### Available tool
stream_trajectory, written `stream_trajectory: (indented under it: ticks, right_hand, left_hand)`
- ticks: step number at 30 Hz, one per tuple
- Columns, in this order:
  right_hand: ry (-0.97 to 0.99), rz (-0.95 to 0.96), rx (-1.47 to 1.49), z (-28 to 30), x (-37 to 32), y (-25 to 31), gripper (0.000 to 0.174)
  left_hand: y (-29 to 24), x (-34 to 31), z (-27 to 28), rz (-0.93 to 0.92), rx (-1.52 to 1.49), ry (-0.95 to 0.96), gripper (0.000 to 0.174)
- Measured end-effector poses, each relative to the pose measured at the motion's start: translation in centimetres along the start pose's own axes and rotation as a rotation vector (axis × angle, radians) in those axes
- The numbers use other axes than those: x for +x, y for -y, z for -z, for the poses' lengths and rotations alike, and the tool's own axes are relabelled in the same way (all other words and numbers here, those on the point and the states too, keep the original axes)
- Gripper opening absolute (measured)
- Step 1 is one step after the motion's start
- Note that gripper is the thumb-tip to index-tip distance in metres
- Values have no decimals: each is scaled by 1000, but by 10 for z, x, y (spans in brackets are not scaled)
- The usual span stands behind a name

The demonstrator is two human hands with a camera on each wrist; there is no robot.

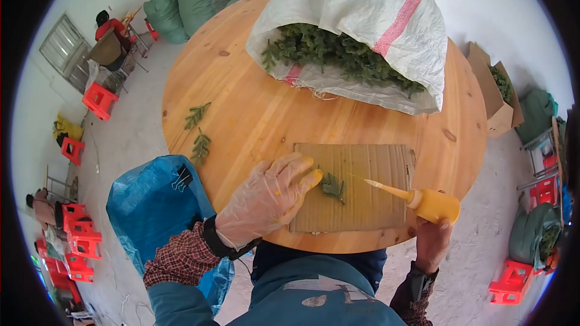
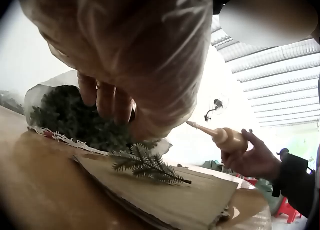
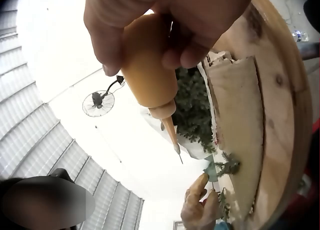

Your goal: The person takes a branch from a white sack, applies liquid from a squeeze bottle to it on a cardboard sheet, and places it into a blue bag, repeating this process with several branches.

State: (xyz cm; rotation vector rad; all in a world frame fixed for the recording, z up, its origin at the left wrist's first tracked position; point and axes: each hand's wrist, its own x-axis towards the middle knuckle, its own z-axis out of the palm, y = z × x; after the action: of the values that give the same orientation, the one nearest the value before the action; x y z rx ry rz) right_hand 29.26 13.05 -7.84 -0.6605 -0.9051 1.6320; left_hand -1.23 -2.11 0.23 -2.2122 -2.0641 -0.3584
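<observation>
A right hand [image 1: 432, 244] is gripping a squeeze bottle [image 1: 438, 206], nozzle [image 1: 389, 190] beyond the grip best steadied, while the empty, loosely open left hand [image 1: 264, 201] is hovering beside a sprig [image 1: 332, 188].

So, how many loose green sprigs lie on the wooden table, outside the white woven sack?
3: one on brown cardboard, two on bare wood to its left; the gloved hand may hide more.
</observation>
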Motion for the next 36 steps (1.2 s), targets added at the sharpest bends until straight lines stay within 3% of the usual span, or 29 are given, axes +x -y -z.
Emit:
stream_trajectory:
  ticks: [5,8,13,16,20,22,29,36]
  right_hand:
    - [-22,7,145,6,-1,-2,76]
    - [269,-114,65,11,-4,10,77]
    - [186,24,-136,-8,-12,10,82]
    - [98,126,-366,-14,-15,11,95]
    - [107,153,-509,-21,-18,16,93]
    - [117,162,-534,-27,-21,18,93]
    - [134,181,-542,-39,-28,14,92]
    - [223,235,-506,-39,-35,8,91]
  left_hand:
    - [-11,-5,-12,-86,5,63,41]
    - [-15,-8,-19,-97,32,116,40]
    - [-16,-7,-19,-102,58,140,41]
    - [-15,-4,-5,-54,17,60,41]
    - [-4,-1,4,23,-26,5,40]
    - [-3,-1,5,56,-35,-4,39]
    - [-7,6,-12,-124,122,131,37]
    - [-7,8,-18,-113,101,173,39]
